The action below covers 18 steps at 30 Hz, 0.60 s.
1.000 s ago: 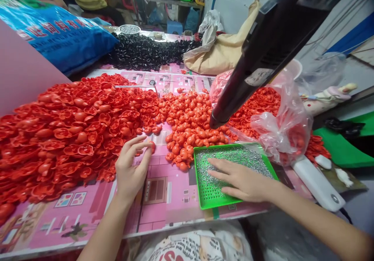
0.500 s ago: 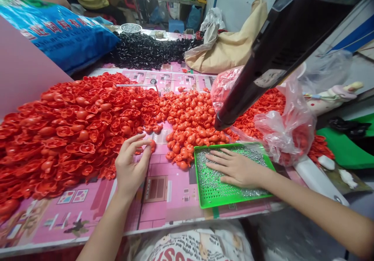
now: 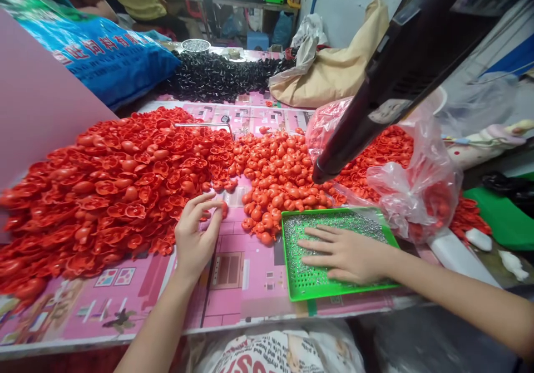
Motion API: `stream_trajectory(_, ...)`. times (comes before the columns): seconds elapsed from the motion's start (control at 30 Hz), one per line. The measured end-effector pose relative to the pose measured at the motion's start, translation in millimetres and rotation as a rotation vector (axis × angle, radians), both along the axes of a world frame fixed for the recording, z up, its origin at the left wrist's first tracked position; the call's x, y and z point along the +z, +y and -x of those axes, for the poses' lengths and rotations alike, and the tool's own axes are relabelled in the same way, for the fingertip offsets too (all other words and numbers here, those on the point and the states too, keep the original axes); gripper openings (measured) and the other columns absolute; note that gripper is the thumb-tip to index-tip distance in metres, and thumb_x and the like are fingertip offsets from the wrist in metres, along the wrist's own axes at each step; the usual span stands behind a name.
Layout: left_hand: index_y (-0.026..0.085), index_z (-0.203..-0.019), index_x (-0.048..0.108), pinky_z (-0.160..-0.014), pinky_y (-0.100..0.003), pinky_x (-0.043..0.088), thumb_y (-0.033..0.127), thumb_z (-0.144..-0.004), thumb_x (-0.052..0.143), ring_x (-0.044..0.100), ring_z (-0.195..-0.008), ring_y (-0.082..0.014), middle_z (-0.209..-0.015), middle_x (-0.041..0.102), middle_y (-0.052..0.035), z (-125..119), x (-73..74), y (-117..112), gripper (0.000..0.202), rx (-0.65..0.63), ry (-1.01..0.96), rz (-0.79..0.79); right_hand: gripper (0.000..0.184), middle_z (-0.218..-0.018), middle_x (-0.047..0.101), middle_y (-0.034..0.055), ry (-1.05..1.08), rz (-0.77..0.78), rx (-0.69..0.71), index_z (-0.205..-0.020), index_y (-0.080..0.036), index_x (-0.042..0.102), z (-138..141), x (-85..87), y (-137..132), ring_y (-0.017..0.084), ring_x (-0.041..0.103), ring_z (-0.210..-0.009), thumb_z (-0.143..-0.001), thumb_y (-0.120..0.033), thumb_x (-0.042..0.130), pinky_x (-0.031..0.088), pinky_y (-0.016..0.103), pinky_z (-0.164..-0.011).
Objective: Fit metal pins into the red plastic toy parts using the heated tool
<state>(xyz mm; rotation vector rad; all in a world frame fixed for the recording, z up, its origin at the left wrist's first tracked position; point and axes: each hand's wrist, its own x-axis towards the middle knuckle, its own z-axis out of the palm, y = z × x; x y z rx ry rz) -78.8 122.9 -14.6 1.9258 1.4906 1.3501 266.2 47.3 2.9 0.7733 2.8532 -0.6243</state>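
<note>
My left hand (image 3: 195,236) pinches a small red plastic piece (image 3: 224,209) between thumb and fingertips, just in front of a big heap of red shell-shaped parts (image 3: 112,183). My right hand (image 3: 344,252) lies flat with fingers spread on small silver metal pins (image 3: 329,222) inside a green perforated tray (image 3: 300,286). A second pile of rounder red pieces (image 3: 283,181) sits just behind the tray.
A black machine arm (image 3: 392,78) slants down over the table from the upper right. A clear bag of red parts (image 3: 409,178) sits right of the tray. Black parts (image 3: 221,75), a blue sack (image 3: 112,55) and a tan bag (image 3: 334,67) lie at the back.
My right hand has slid back and forth over the pins in the tray. My left hand keeps its pinch on the red piece. The view has shifted slightly.
</note>
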Motion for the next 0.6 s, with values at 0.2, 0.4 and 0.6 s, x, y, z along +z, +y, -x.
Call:
stream_trajectory(0.2, 0.021, -0.093, 0.07, -0.079, -0.031, 0.052, 0.023, -0.085, 0.064, 0.063, -0.105, -0.0202, -0.114, 0.065, -0.0066, 0, -0.3, 2, 0.01, -0.002, 0.001, 0.014, 0.056, -0.161, 0.018, 0.0004, 0.093, 0.028, -0.035, -0.152, -0.026, 0.022, 12, 0.3, 6, 0.022, 0.018, -0.149, -0.1, -0.039, 0.038, 0.024, 0.046, -0.122)
stream_trajectory(0.4, 0.022, -0.093, 0.069, -0.083, -0.032, 0.052, 0.021, -0.086, 0.064, 0.062, -0.109, -0.0207, -0.114, 0.066, -0.0057, 0, 2.8, 1, 0.01, -0.01, 0.017, 0.005, 0.064, -0.161, 0.016, 0.0068, 0.106, -0.016, -0.226, -0.153, -0.017, 0.015, 30, -9.1, 11, 0.023, 0.017, -0.15, -0.099, -0.041, 0.039, 0.023, 0.046, -0.123)
stream_trajectory(0.6, 0.023, -0.093, 0.069, -0.082, -0.031, 0.053, 0.022, -0.086, 0.064, 0.062, -0.109, -0.0206, -0.115, 0.066, -0.0055, 0, 4.6, 0, 0.009, -0.013, 0.021, 0.019, 0.056, -0.158, 0.027, -0.0025, 0.103, 0.05, 0.061, -0.152, -0.025, 0.018, 8, 2.4, -9, 0.017, 0.025, -0.147, -0.101, -0.036, 0.037, 0.026, 0.042, -0.122)
